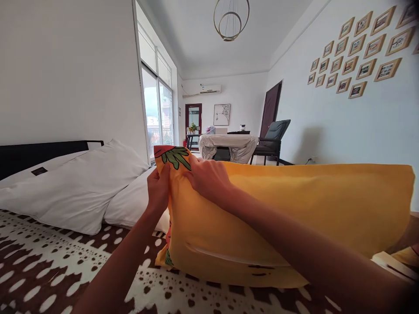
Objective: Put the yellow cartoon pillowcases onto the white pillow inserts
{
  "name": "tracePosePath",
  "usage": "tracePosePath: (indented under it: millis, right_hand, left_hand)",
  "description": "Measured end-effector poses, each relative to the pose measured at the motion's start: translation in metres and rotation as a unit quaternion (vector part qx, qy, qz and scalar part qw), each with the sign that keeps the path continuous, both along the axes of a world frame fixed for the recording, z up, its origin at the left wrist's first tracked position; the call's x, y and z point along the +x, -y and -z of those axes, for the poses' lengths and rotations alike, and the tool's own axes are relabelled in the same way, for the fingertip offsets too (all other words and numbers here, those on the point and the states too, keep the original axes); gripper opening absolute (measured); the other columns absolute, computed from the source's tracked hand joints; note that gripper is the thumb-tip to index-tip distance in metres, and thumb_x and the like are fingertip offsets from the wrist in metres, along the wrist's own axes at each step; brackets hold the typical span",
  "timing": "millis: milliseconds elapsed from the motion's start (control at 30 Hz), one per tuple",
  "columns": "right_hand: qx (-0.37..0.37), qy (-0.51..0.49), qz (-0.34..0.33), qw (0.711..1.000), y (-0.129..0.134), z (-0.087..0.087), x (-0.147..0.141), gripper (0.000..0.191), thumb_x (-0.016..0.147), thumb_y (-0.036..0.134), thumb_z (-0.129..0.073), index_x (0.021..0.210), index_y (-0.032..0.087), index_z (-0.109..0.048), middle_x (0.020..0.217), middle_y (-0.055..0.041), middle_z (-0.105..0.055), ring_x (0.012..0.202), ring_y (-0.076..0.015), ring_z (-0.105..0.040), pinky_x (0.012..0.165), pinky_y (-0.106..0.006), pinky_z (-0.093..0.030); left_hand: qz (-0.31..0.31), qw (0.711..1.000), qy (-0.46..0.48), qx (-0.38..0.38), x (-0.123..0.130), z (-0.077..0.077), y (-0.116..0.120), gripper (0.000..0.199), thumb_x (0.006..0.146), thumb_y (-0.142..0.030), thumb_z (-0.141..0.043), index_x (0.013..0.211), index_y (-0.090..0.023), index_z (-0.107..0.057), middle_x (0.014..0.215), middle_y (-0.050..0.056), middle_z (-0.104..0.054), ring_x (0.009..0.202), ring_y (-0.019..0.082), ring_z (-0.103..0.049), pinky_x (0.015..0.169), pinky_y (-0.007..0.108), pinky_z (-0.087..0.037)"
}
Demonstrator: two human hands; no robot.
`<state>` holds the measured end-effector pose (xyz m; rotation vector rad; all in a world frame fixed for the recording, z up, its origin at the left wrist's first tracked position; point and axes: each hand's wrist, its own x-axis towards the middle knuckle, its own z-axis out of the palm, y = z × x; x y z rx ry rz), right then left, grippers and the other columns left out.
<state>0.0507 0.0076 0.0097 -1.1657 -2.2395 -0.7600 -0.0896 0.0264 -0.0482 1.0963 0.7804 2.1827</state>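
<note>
Two grips, as I guide from afar: left hand [159, 187] and right hand [209, 176] have fingers clamped at the upper-left corner of a yellow pillowcase [294, 194], apparently steadying it upright on the spotted bedspread [81, 257], near white pillows [77, 187].

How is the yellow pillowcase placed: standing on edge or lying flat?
Standing on edge: the yellow pillowcase has its broad side facing us, with left hand and right hand holding its upper corner.
</note>
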Motion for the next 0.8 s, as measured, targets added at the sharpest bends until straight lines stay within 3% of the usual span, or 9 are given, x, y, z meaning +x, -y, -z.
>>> tracePosePath:
  millis: [267,500,700,800]
  right_hand:
    - [0.005,-0.012,-0.083,0.996,-0.001,0.02,-0.013,0.016,0.086,0.026,-0.047,0.081,0.017,-0.059,0.084,-0.009,-0.066,0.074,-0.0221,-0.061,0.06,-0.03,-0.039]
    - [-0.093,-0.075,-0.054,0.991,-0.008,0.016,-0.021,0.012,0.082,0.021,-0.046,0.079,0.019,-0.057,0.079,-0.0078,-0.067,0.072,-0.0224,-0.063,0.058,-0.029,-0.038]
    - [-0.033,-0.025,-0.07,0.997,-0.015,0.024,-0.017,0.013,0.086,0.019,-0.043,0.087,0.013,-0.055,0.072,-0.0098,-0.066,0.067,-0.0222,-0.063,0.065,-0.03,-0.039]
    - [-0.036,-0.029,-0.073,0.996,-0.017,0.028,-0.018,0.018,0.091,0.026,-0.042,0.087,0.014,-0.054,0.07,-0.0091,-0.066,0.064,-0.0215,-0.062,0.063,-0.03,-0.037]
  left_hand:
    - [-0.01,0.992,-0.119,0.039,-0.007,0.004,0.008,0.027,0.072,-0.034,-0.07,0.089,-0.014,-0.067,0.087,0.005,-0.068,0.079,0.017,-0.062,0.069,0.025,-0.048]
    - [0.024,0.989,-0.139,0.048,-0.014,0.015,0.006,0.025,0.072,-0.03,-0.072,0.092,-0.016,-0.068,0.092,0.005,-0.07,0.085,0.019,-0.063,0.075,0.028,-0.048]
    - [0.008,0.989,-0.133,0.058,-0.03,0.03,-0.007,0.02,0.069,-0.027,-0.073,0.085,-0.017,-0.07,0.083,0.003,-0.07,0.081,0.018,-0.062,0.075,0.028,-0.048]
    - [-0.018,0.986,-0.156,0.049,-0.033,0.035,-0.007,0.022,0.066,-0.024,-0.075,0.086,-0.016,-0.071,0.083,0.003,-0.07,0.08,0.018,-0.062,0.073,0.028,-0.048]
